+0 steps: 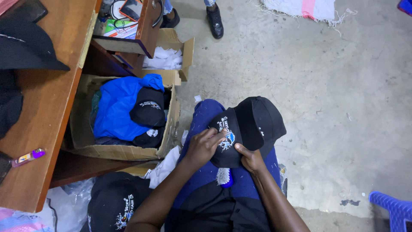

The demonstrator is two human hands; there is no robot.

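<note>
A black cap (240,129) lies on the person's lap, right of the box (124,150) of caps. The left hand (204,146) pinches at the cap's embroidered front, fingers curled. The right hand (251,159) grips the cap's lower edge from beneath.

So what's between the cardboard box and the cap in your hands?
Head view: white paper scraps on bare floor between box and cap.

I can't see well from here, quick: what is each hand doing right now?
Left hand: fingers curled, pressing on the embroidered front of the black cap on the lap.
Right hand: closed on the same cap's lower edge, holding it.
</note>
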